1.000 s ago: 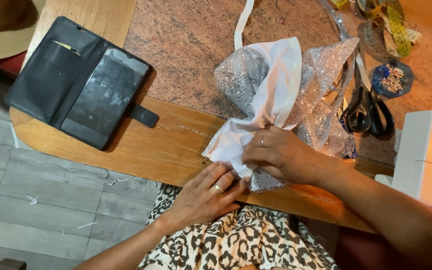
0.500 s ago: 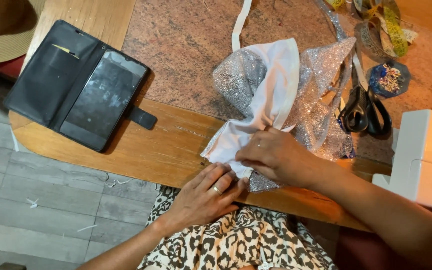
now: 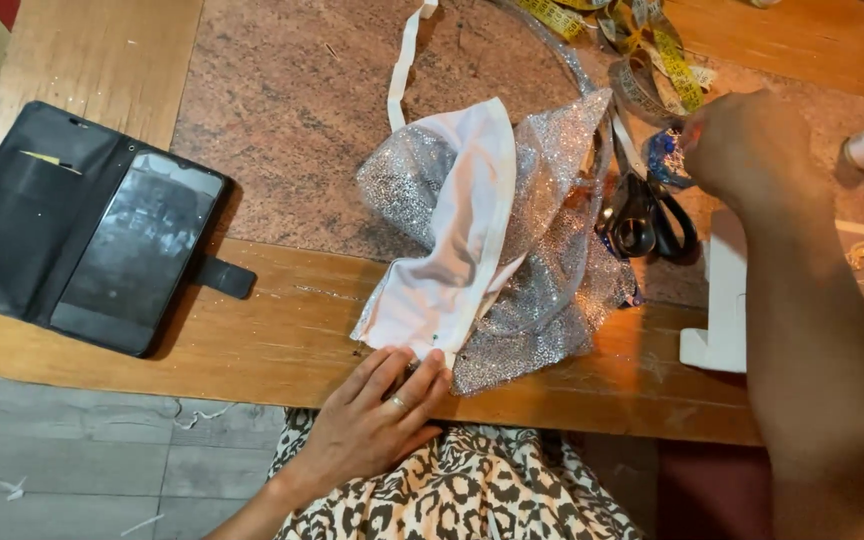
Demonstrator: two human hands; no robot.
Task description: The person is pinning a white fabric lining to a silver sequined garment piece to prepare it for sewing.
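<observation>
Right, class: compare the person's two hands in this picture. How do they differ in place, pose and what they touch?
The left hand lies flat at the table's near edge, fingers pressing the white fabric; the right hand is raised and curled at the far side, over a small blue dish by the black scissors. The left hand wears a ring; none shows on the right. Both are bare.

Left hand point(image 3: 377, 420) flat, palm down, fingers together and extended forward, ring on one finger. Right hand point(image 3: 742, 150) reached far forward, fingers curled under, forearm stretched out.
</observation>
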